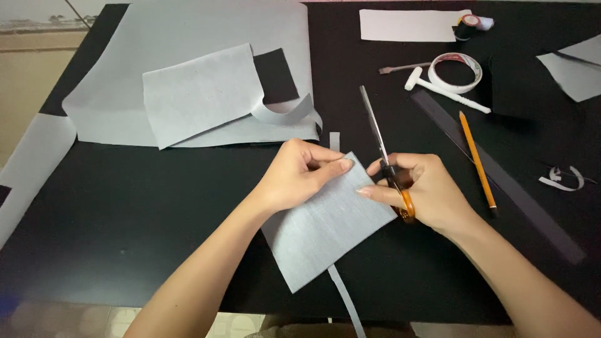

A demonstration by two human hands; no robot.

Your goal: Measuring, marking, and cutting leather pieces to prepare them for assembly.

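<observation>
Right now my left hand (299,172) pinches the top edge of a grey sheet of paper (325,225) between thumb and fingers. It is a flat rectangle, tilted, and it looks a bit grainy. It sits in the middle of the black table (156,206), between my two hands. My right hand (421,191) is curled tight around the orange handles of the scissors (383,153). The shiny metal blades point up and away from me, pressed together. One right finger also touches the side of the sheet. A thin grey strip (345,297) hangs down from the bottom of the sheet.

Up on the left lie bigger grey sheets (188,75), one on top of another, with a curled grey strip (285,111) on them. On the right lies an orange pencil (477,159) beside a long dark ruler (501,178). Farther up is a round roll of white tape (456,72), with a white stick tool (443,89) touching it. A white rectangle of paper (407,25) lies at the top edge.
</observation>
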